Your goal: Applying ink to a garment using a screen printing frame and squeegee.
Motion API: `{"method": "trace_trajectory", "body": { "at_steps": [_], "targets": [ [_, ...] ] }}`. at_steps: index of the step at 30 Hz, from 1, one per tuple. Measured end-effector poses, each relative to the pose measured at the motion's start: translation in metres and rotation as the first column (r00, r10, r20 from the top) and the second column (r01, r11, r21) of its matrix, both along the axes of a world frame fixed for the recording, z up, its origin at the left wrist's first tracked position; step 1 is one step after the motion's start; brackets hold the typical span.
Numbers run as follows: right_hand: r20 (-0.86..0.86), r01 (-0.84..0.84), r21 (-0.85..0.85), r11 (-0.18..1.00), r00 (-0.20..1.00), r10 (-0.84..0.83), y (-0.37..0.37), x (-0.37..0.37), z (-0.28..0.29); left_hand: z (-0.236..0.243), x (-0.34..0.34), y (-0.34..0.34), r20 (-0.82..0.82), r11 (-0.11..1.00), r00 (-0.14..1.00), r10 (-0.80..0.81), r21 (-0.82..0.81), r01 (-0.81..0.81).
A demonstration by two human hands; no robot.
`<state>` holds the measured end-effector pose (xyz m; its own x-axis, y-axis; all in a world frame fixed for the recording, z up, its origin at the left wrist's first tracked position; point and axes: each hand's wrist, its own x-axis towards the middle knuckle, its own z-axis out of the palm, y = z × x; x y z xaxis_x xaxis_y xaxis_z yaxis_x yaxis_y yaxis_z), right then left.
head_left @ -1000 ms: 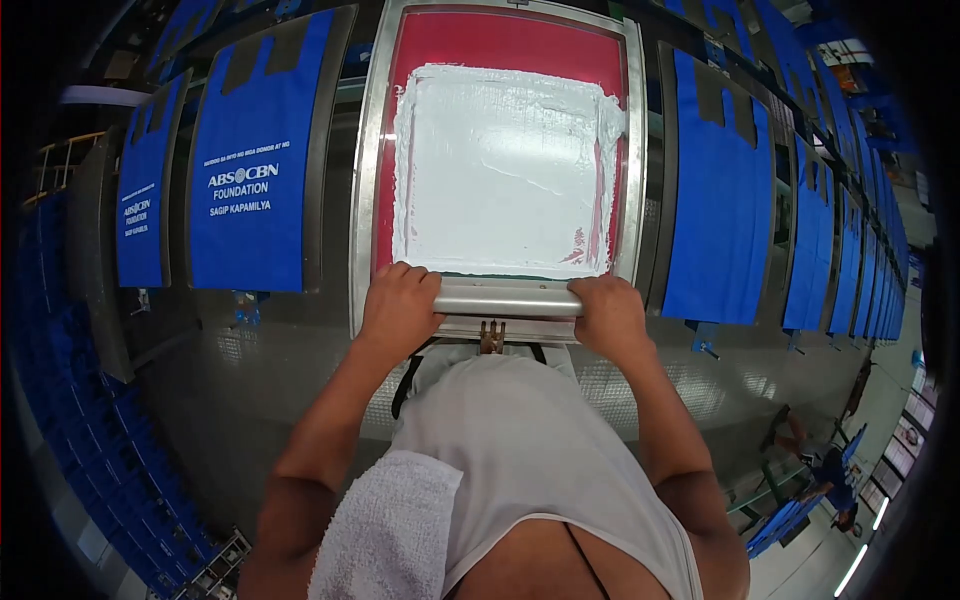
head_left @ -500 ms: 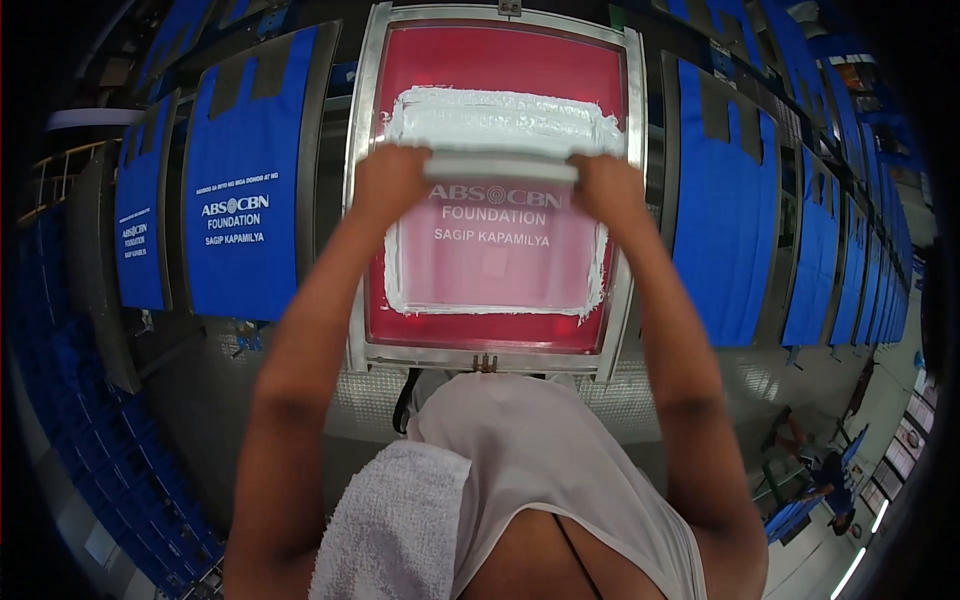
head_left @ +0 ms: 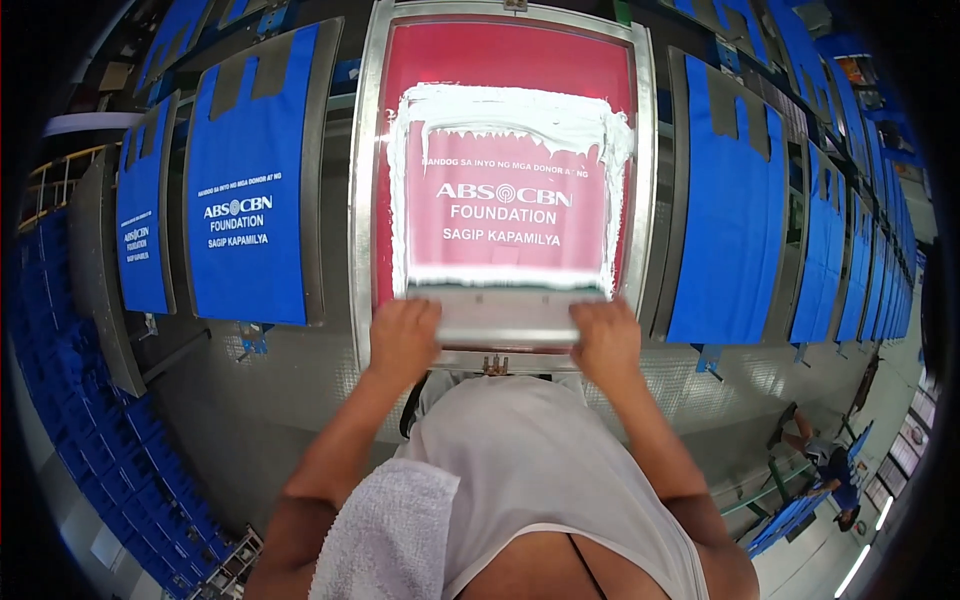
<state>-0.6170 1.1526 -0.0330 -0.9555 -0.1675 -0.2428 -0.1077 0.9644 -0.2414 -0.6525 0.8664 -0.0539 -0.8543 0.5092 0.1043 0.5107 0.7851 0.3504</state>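
Both my hands hold a wide screen-printing squeegee low on the screen, near its close edge. My left hand is wrapped round the squeegee's left end, and my right hand round its right end. The printing screen has reddish-pink mesh in a metal frame. Thick white ink is heaped along the far side of the printed area and streaks down both sides. White lettering and a round emblem show through the mesh. A blurred white band of ink lies along the squeegee's far edge, whose blade is hidden.
Printed blue fabric lies on a board to the left, with another beyond it. Plain blue fabric pieces line boards on the right. Blue pieces hang in rows at lower left. Another person is at lower right.
My hands have drawn the squeegee from the upper middle of the screen down toward me. The lettering it partly covered now shows fully, and my elbows are more bent.
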Motion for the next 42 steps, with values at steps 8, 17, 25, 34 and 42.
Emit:
{"method": "trace_trajectory", "body": {
  "at_steps": [8, 17, 25, 34, 42],
  "targets": [
    [-0.171, 0.008, 0.118, 0.993, 0.985, 0.012, 0.035, -0.215, -0.003, 0.005, -0.226, 0.036, 0.011, 0.987, 0.998, 0.056, -0.152, -0.054],
    [0.105, -0.076, 0.055, 0.996, 0.992, 0.070, 0.009, -0.010, 0.032, 0.034, -0.013, -0.002, 0.198, 0.996, 0.979, -0.039, -0.074, 0.055],
    [-0.132, -0.034, 0.057, 0.998, 0.990, 0.041, 0.026, -0.096, -0.018, -0.016, -0.108, 0.017, -0.022, 0.998, 0.999, 0.037, -0.054, -0.038],
    [-0.102, -0.116, 0.071, 0.991, 0.987, 0.123, 0.052, -0.251, 0.018, 0.038, -0.250, 0.048, 0.184, 0.980, 0.979, 0.085, -0.196, -0.048],
    [0.024, -0.159, -0.004, 0.987, 0.987, 0.159, 0.059, -0.297, 0.030, 0.050, -0.056, 0.016, 0.619, 0.896, 0.762, 0.189, 0.209, -0.393]
  ]
}}
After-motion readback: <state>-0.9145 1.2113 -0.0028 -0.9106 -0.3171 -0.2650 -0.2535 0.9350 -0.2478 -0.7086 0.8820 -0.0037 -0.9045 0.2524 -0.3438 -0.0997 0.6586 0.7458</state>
